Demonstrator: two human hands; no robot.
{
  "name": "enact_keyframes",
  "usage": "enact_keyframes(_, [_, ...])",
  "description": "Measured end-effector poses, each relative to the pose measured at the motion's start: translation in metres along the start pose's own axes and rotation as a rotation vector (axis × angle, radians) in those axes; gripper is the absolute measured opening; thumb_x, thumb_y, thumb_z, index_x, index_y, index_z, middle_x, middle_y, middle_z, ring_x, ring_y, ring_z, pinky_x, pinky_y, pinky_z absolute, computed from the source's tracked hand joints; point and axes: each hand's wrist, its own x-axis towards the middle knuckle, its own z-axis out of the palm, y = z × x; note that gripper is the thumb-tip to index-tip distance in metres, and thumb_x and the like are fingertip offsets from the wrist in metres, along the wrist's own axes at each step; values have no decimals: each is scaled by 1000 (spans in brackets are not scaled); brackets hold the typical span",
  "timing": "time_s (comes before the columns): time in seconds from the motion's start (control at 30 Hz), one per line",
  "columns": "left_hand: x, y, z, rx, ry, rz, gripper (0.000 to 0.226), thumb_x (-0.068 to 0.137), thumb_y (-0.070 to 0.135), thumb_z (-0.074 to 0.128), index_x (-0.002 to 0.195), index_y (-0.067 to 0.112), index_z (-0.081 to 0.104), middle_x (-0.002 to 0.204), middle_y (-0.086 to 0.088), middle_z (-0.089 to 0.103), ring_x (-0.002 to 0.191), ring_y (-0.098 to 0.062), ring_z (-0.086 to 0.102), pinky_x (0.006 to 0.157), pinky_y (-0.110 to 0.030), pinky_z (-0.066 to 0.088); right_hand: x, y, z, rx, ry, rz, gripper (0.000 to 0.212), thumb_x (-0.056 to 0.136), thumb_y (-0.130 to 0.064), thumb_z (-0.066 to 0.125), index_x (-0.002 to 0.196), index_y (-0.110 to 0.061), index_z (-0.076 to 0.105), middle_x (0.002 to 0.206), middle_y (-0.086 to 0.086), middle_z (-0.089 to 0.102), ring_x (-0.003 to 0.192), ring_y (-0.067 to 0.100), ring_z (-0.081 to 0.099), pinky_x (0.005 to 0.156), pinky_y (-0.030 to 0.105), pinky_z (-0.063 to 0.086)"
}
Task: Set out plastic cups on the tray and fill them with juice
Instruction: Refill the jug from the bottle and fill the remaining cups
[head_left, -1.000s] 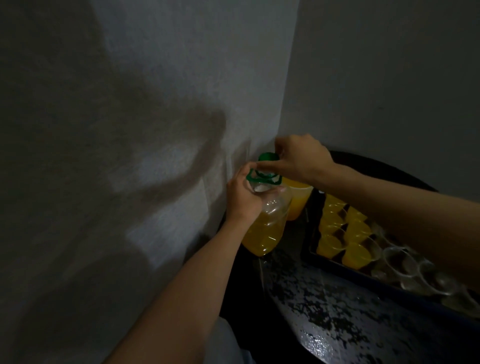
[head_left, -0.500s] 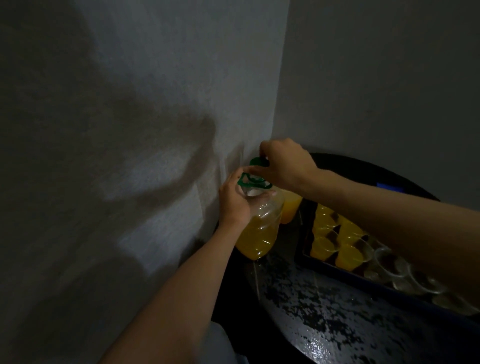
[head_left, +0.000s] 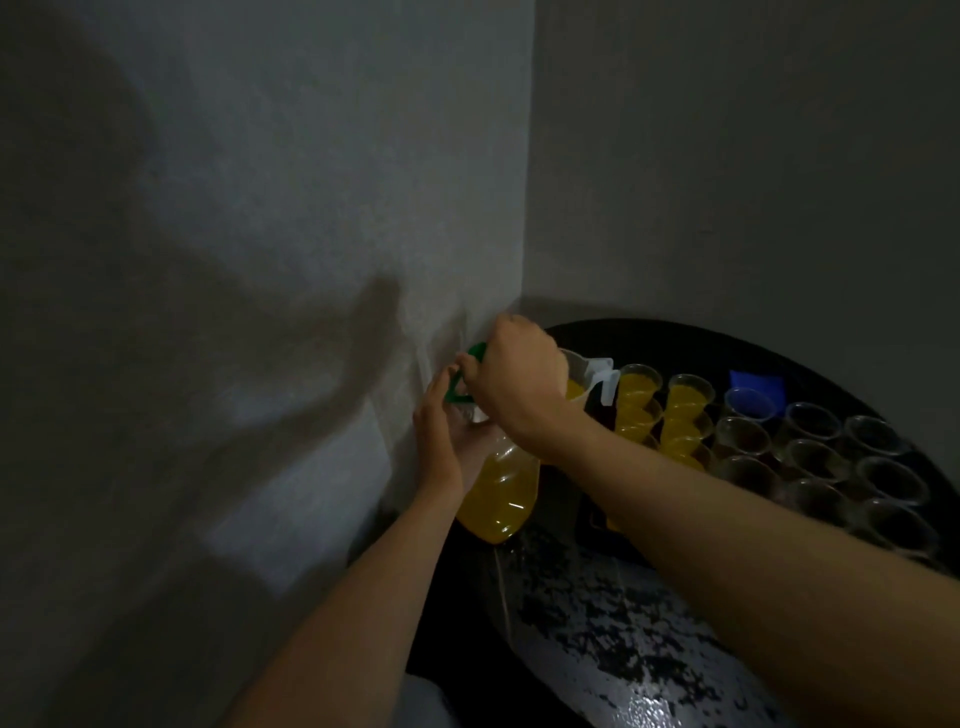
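Note:
A clear plastic bottle (head_left: 501, 488) of orange juice stands at the table's left edge by the wall. My left hand (head_left: 441, 441) grips its shoulder. My right hand (head_left: 514, 374) is curled over the bottle top, fingers on the green cap and handle ring (head_left: 460, 389). To the right a dark tray (head_left: 597, 519) holds rows of plastic cups: several filled cups (head_left: 685, 410) with juice, several empty clear cups (head_left: 815, 457) further right. A pitcher (head_left: 587, 384) with juice stands behind my right hand.
The round dark table (head_left: 597, 649) has a glossy speckled top and sits in a corner between two grey walls. A blue object (head_left: 756, 383) lies at the table's far side behind the cups.
The view has swung right, so more of the tray and cups shows. Both hands stay on the bottle, and my right hand has turned a little on the green cap.

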Motion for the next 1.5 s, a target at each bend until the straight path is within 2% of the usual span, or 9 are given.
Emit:
enact_keyframes(0.2, [-6,4,7,-217,5,-108,55,92,33,58,142,11,54,135,-22,59,117,-36,62,65,-42,61,2,18,-8,20,-183,5,73,86,-75,49,123,-13,58,125,12,52,120,31,47,91,44,51])
enact_keyframes(0.4, [-52,-33,-15,961,162,469,86,77,34,73,154,22,37,157,-4,39,142,-22,38,109,-35,37,-12,90,-21,138,-215,41,85,89,-81,26,158,-37,7,155,18,35,142,40,32,109,55,37])
enact_keyframes(0.53, [-83,-65,-34,985,437,598,53,81,12,61,134,7,55,132,-10,48,119,-28,52,101,-45,44,-14,133,-30,8,-218,-30,76,95,-72,29,159,-40,3,165,11,18,150,34,20,117,52,28])
enact_keyframes(0.67, [-110,-94,-20,982,196,622,43,81,-6,58,110,25,57,109,1,55,94,-8,56,85,-11,44,-5,177,-31,-68,-272,-13,75,95,-73,24,158,-40,0,167,8,12,153,33,13,118,53,23])
enact_keyframes(0.8, [-104,-116,13,935,-44,423,41,96,7,56,131,28,58,128,10,60,116,3,57,94,-13,47,12,200,-18,-54,-314,24,75,96,-74,23,158,-40,0,168,6,10,153,33,11,118,56,22])
enact_keyframes(0.97, [-72,-130,53,819,-75,62,61,106,27,47,161,28,20,167,11,16,152,-8,20,124,-35,22,38,210,-2,71,-367,55,72,100,-62,35,160,-31,9,165,10,22,150,32,21,117,54,30])
enact_keyframes(1.23, [-24,-145,73,700,8,-37,106,86,44,63,161,20,-8,169,4,-11,155,-11,-4,127,-42,5,81,218,32,180,-452,24,55,105,-45,40,151,-15,37,148,13,46,132,27,48,104,40,43])
enact_keyframes(1.37, [-10,-150,80,637,81,-38,123,67,46,65,160,18,-11,169,3,-10,155,-12,-4,126,-39,2,93,221,52,161,-442,-6,42,105,-46,38,116,-13,61,111,10,60,94,18,57,75,31,44])
enact_keyframes(1.5, [10,-157,76,589,133,-33,128,67,40,73,160,29,-13,169,5,-4,155,-18,5,126,-47,8,99,229,65,258,-493,59,43,103,-51,40,104,-16,64,94,9,68,87,23,67,75,37,57])
